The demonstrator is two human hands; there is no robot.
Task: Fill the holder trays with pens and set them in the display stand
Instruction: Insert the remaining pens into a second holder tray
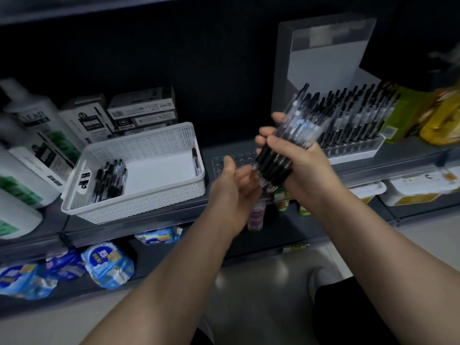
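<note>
My right hand (302, 168) grips a bundle of several black pens (296, 130), tilted with their tips down to the left. My left hand (234, 185) is held with its palm up under the bundle's lower end, its fingers relaxed and near the tips. Behind both hands a clear holder tray (221, 163) with round holes lies on the shelf. A white display stand (353, 145) at the right holds rows of black pens upright. A white perforated basket (149, 170) at the left holds several loose pens (109, 180).
Pen boxes (142, 110) are stacked behind the basket, and white bottles (27, 145) stand at the far left. Yellow-green packets (428, 115) sit right of the stand. The lower shelf holds blue tissue packs (107, 267), small bottles and white containers (420, 188).
</note>
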